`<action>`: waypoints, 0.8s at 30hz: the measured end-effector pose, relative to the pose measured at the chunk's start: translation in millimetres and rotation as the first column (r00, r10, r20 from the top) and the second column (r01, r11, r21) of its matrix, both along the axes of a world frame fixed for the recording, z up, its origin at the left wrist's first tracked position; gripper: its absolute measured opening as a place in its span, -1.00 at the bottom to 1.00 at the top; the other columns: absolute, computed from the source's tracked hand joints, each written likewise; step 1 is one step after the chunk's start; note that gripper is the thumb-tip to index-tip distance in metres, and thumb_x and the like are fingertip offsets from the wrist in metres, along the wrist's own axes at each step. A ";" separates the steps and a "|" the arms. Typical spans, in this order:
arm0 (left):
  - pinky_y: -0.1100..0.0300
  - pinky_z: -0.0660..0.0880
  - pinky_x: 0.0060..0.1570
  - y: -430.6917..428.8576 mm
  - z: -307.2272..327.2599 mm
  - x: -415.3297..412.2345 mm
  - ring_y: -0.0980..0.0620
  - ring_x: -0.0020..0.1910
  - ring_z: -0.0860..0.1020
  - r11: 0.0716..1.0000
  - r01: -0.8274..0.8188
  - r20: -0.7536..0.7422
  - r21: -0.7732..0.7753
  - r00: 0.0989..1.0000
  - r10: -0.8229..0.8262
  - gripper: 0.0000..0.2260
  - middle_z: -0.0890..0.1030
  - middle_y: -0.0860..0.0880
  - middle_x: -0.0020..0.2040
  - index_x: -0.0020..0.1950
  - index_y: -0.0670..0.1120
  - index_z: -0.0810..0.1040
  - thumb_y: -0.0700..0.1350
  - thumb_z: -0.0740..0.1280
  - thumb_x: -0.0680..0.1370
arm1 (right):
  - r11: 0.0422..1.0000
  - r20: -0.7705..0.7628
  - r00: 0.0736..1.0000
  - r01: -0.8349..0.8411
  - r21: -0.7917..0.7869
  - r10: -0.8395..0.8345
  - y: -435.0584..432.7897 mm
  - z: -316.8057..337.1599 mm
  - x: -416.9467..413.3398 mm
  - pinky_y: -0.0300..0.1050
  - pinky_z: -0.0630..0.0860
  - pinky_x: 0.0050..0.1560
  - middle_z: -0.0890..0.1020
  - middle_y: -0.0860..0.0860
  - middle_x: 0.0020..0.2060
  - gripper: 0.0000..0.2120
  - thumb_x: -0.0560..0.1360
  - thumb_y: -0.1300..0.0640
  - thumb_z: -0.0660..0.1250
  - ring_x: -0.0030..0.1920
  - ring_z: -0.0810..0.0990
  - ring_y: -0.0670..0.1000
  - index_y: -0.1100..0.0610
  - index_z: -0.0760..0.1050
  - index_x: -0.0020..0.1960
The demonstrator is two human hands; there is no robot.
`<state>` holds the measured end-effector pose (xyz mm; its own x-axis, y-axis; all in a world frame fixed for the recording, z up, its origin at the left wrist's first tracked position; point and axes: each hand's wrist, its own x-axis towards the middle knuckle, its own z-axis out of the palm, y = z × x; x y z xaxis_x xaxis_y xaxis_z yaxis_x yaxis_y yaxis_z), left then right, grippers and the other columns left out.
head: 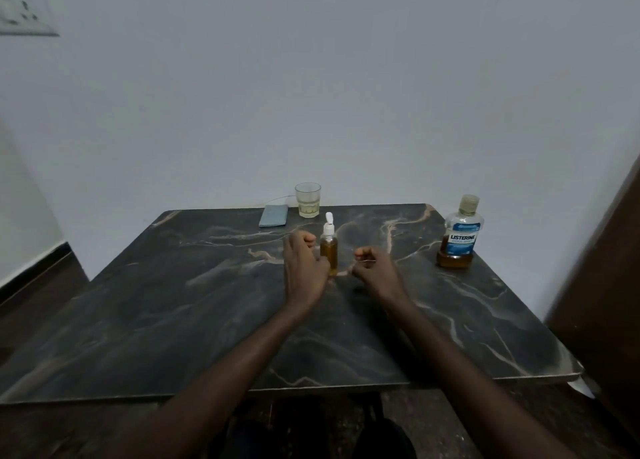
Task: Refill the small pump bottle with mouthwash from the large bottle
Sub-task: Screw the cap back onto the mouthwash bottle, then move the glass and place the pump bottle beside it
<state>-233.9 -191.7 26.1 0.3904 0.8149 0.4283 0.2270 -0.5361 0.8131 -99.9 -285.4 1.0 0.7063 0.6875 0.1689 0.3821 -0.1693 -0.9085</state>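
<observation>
The small pump bottle [329, 249] stands upright mid-table, with a white pump top and amber liquid nearly up to its shoulder. My left hand [303, 268] hovers just left of it with fingers curled and holds nothing; its thumb side overlaps the bottle's lower edge, and contact cannot be told. My right hand [372, 271] is a little to the bottle's right, apart from it, fingers curled into a loose fist. The large mouthwash bottle [460, 238] stands capped at the table's far right, with a blue label and a low layer of amber liquid.
A clear glass [307, 200] with a little pale liquid stands at the table's back edge, beside a flat blue-grey folded item [273, 215]. The dark marble table [173, 302] sits against a white wall. A brown door or panel [609, 268] is at the right.
</observation>
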 end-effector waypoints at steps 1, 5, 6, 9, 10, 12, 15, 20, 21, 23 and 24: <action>0.39 0.35 -0.14 12.5 -6.4 -0.2 0.06 0.11 0.46 0.999 0.037 -0.096 -0.039 0.995 -0.041 -0.63 0.45 -0.05 0.20 0.20 -0.05 0.42 -0.25 0.47 0.48 | 1.000 0.020 1.000 0.004 -0.020 -0.004 8.6 2.1 -3.3 -0.25 0.58 -0.21 0.62 0.01 0.13 -0.63 0.51 0.23 0.47 0.09 0.63 0.00 0.09 0.52 0.29; 0.20 0.41 0.09 39.8 -24.0 11.3 0.02 0.22 0.47 0.991 0.129 -0.267 -0.043 0.954 -0.135 -0.54 0.49 -0.06 0.27 0.31 -0.12 0.49 -0.14 0.55 0.47 | 0.999 0.021 0.999 -0.027 -0.037 0.028 30.8 11.7 -6.0 -0.01 0.61 0.18 0.60 0.02 0.31 -0.42 0.48 0.14 0.48 0.26 0.59 0.02 0.11 0.44 0.47; 0.17 0.47 0.12 43.1 -25.1 14.8 0.02 0.21 0.50 0.990 0.134 -0.268 -0.037 0.953 -0.139 -0.57 0.52 -0.05 0.24 0.29 -0.13 0.51 -0.13 0.56 0.47 | 0.998 0.019 0.999 -0.046 -0.039 0.047 34.0 12.1 -5.0 0.07 0.60 0.27 0.60 0.02 0.32 -0.42 0.48 0.13 0.48 0.28 0.60 0.02 0.11 0.44 0.47; 0.07 0.64 0.10 51.6 -28.3 24.7 0.00 0.12 0.64 0.991 0.131 -0.267 -0.007 0.955 -0.128 -0.68 0.66 -0.05 0.14 0.20 -0.11 0.60 -0.18 0.55 0.48 | 0.997 0.036 0.997 -0.067 -0.040 0.069 40.6 13.7 -3.8 0.11 0.61 0.28 0.67 0.01 0.24 -0.48 0.46 0.20 0.46 0.22 0.65 -0.03 0.10 0.50 0.41; 0.06 0.65 0.08 52.2 -28.6 26.8 0.00 0.09 0.66 0.992 0.123 -0.275 0.005 0.954 -0.117 -0.70 0.67 -0.05 0.12 0.20 -0.11 0.61 -0.20 0.53 0.49 | 0.996 0.050 0.996 -0.073 -0.044 0.076 40.8 15.3 -4.8 0.08 0.62 0.25 0.69 0.00 0.19 -0.51 0.47 0.23 0.44 0.19 0.66 -0.04 0.10 0.52 0.39; 0.07 0.65 0.07 49.5 -27.3 30.7 0.03 0.05 0.65 0.993 0.120 -0.280 0.011 0.953 -0.112 -0.73 0.68 -0.04 0.10 0.21 -0.11 0.60 -0.23 0.50 0.52 | 0.995 0.080 0.993 -0.079 -0.059 0.084 38.2 18.0 -4.7 0.00 0.64 0.20 0.69 0.01 0.16 -0.56 0.50 0.26 0.42 0.15 0.67 -0.03 0.12 0.53 0.36; 0.06 0.67 0.08 43.8 -27.7 38.9 0.03 0.03 0.67 0.986 0.167 -0.250 -0.029 0.953 -0.169 -0.73 0.70 -0.06 0.09 0.22 -0.10 0.58 -0.22 0.49 0.54 | 0.997 0.056 0.995 -0.079 -0.027 0.081 29.9 16.0 4.2 -0.11 0.64 0.12 0.69 0.02 0.12 -0.59 0.51 0.29 0.43 0.14 0.68 -0.01 0.14 0.54 0.34; 0.12 0.66 0.12 32.0 -28.4 49.9 0.06 0.08 0.68 0.958 0.273 -0.190 -0.086 0.939 -0.285 -0.68 0.69 -0.08 0.15 0.29 -0.12 0.56 -0.23 0.49 0.56 | 0.994 0.064 0.992 -0.107 -0.008 0.107 13.7 15.6 25.3 0.01 0.62 0.26 0.71 -0.03 0.13 -0.57 0.50 0.27 0.47 0.15 0.68 -0.07 0.11 0.55 0.34; 0.13 0.66 0.12 32.1 -28.2 51.1 0.06 0.09 0.67 0.953 0.286 -0.194 -0.098 0.934 -0.300 -0.66 0.69 -0.07 0.16 0.30 -0.12 0.56 -0.23 0.49 0.55 | 0.992 0.068 0.989 -0.129 -0.005 0.129 12.6 15.8 29.3 0.04 0.60 0.31 0.69 -0.04 0.18 -0.53 0.49 0.27 0.47 0.20 0.66 -0.07 0.09 0.53 0.38; 0.11 0.64 0.17 37.1 -27.4 52.8 0.03 0.15 0.66 0.951 0.288 -0.205 -0.115 0.930 -0.306 -0.60 0.68 -0.09 0.20 0.35 -0.14 0.54 -0.26 0.49 0.53 | 0.985 0.069 0.983 -0.174 0.010 0.173 12.3 18.0 34.9 0.10 0.55 0.37 0.66 -0.04 0.28 -0.41 0.48 0.28 0.44 0.29 0.63 -0.06 0.03 0.46 0.48; 0.12 0.62 0.20 41.6 -26.2 53.4 -0.01 0.20 0.65 0.958 0.266 -0.217 -0.107 0.934 -0.283 -0.57 0.66 -0.11 0.24 0.37 -0.15 0.53 -0.29 0.47 0.51 | 0.981 0.071 0.979 -0.193 0.011 0.192 13.3 18.5 37.3 0.12 0.54 0.38 0.65 -0.05 0.30 -0.38 0.48 0.27 0.43 0.31 0.62 -0.07 0.00 0.44 0.51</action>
<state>-180.5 -150.1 -0.1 0.6834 0.6882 0.2437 0.2632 -0.5437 0.7970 -62.5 -272.2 19.5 0.5469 0.8062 0.2258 0.4679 -0.0707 -0.8809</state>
